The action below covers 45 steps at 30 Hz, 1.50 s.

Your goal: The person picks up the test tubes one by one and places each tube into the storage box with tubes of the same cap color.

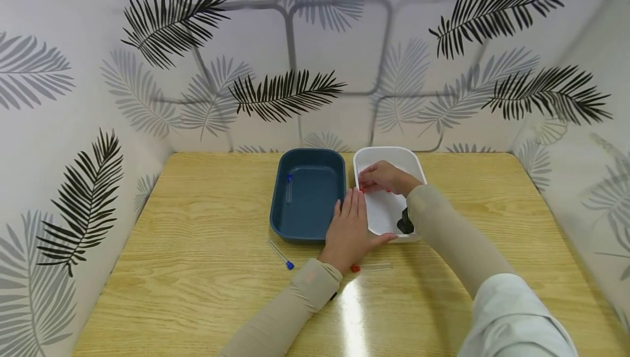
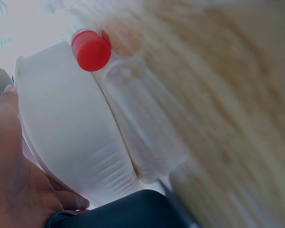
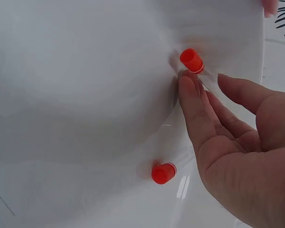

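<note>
My right hand (image 1: pixel 381 176) reaches into the white bin (image 1: pixel 390 153). In the right wrist view, its fingers lie against a clear tube with a red cap (image 3: pixel 192 61), the thumb standing apart from them. Another red-capped tube (image 3: pixel 163 173) lies on the bin floor beside that hand. My left hand (image 1: pixel 348 231) rests with straight fingers at the near left side of the white bin, thumb spread along its front rim. Just outside the bin, a red-capped tube (image 2: pixel 92 51) lies on the table below the left hand.
Left of the white bin stands a dark blue bin (image 1: pixel 275 220) holding a blue-capped tube (image 1: pixel 289 188). In front of it, another blue-capped tube (image 1: pixel 280 255) lies on the wooden table (image 1: pixel 206 269). Patterned walls (image 1: pixel 334 45) border the table's back and sides.
</note>
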Each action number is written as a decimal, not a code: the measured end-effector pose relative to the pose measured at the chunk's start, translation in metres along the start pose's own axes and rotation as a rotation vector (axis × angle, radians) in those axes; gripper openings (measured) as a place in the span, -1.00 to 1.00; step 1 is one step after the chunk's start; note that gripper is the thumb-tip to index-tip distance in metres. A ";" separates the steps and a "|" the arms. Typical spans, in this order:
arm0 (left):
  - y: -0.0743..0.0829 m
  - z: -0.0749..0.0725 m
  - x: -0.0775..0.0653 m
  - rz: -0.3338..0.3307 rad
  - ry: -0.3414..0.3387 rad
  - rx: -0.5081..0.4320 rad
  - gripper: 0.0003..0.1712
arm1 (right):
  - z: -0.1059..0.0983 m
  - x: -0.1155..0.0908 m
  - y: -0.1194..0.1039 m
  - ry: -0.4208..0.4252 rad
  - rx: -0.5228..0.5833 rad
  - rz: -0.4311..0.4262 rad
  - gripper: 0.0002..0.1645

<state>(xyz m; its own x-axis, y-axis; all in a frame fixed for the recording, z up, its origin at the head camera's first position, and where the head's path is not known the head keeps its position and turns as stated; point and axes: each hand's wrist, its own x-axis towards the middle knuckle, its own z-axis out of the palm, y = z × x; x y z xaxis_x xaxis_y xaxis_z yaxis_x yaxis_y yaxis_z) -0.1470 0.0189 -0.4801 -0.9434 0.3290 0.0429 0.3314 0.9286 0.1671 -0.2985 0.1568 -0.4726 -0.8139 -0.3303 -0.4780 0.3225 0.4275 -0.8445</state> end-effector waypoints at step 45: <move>0.003 0.007 -0.001 -0.015 0.004 -0.001 0.39 | -0.049 -0.070 0.000 0.007 -0.107 -0.101 -0.51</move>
<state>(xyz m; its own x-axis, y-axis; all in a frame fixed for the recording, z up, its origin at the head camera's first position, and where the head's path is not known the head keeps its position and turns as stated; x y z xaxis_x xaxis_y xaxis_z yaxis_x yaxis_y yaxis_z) -0.1449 0.0227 -0.4866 -0.9481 0.3148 0.0441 0.3176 0.9332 0.1683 -0.2653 0.2207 -0.4275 -0.8431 -0.3707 -0.3896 0.1855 0.4794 -0.8577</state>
